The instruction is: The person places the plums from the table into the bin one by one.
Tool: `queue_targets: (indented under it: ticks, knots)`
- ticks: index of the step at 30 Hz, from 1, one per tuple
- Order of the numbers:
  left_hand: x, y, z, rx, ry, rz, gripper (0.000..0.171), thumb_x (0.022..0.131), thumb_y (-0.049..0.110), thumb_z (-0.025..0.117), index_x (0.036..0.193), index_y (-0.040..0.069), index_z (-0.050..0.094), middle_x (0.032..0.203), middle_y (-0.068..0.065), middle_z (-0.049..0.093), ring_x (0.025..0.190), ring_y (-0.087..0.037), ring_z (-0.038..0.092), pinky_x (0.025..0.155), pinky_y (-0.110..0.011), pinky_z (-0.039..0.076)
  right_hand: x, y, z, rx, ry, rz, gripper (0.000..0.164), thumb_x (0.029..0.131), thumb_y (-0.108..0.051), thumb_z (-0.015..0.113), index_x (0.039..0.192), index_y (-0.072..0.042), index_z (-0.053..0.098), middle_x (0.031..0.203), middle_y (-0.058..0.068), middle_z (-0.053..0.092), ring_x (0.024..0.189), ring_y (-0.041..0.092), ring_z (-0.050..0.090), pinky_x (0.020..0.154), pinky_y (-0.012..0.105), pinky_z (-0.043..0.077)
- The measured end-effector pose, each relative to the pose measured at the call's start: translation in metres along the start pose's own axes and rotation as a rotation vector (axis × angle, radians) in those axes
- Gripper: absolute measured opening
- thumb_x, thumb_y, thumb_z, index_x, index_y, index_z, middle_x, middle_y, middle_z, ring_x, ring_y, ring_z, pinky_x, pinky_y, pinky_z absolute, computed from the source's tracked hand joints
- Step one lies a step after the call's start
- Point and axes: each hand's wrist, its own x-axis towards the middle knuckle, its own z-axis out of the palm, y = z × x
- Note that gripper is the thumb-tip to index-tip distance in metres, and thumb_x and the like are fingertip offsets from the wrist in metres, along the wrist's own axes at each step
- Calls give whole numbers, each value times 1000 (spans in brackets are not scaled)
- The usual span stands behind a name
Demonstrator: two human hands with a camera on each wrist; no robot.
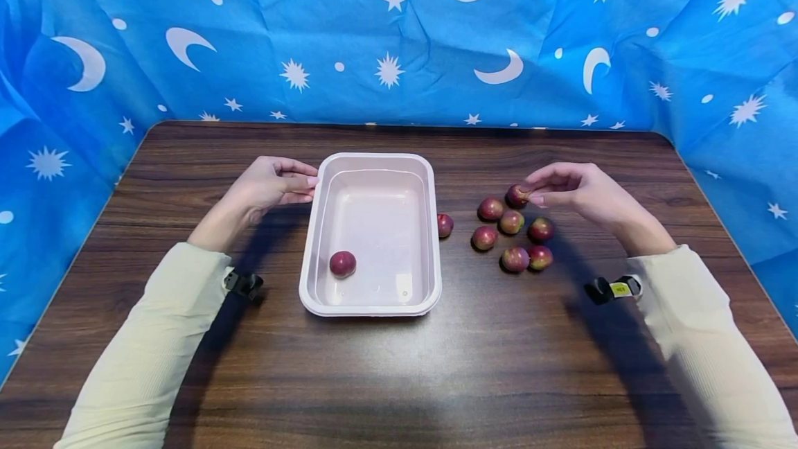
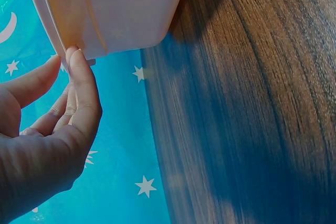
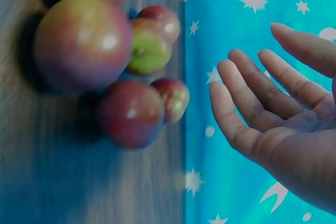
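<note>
My left hand [image 1: 269,184] pinches the left rim of a white plastic tray [image 1: 309,262] between thumb and fingers; the left wrist view shows the fingertips [image 2: 77,59] on the rim's edge. One dark red plum [image 1: 342,264] lies in the tray's lower left. On the right, my right hand [image 1: 576,189] reaches over the back of a cluster of red and green plums, its fingertips overlapping the rearmost plum [image 1: 516,195] in the head view. Seen from the right wrist, its fingers are spread with nothing between them, and a plum [image 3: 131,114] lies nearby.
Another plum [image 1: 445,225] sits right beside the tray's right wall, partly hidden by it. Several more, including a plum [image 1: 515,260] at the front, rest on the dark wooden table [image 1: 499,366]. A blue cloth [image 1: 349,26] with moons and stars hangs behind the table.
</note>
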Motion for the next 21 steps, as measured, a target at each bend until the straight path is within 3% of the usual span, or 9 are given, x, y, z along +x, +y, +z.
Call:
queue_targets:
  ticks: [11,21]
  knots:
    - [0,-1,-1,-43,-27,6,35,88,-6,54,119,-18,42,80,-6,64,69,-13,63,77,-31,55,-17,28,-7,-30,41,95,35,87,-15,63,116,4,55,100,7,63,85,13,60,73,21,53]
    - [0,-2,-2,-37,-40,11,36,88,-4,55,119,-18,42,81,-6,63,70,-12,63,78,-31,55,-22,47,-9,-35,-19,114,40,88,-18,63,118,5,51,100,8,64,84,8,60,73,21,52]
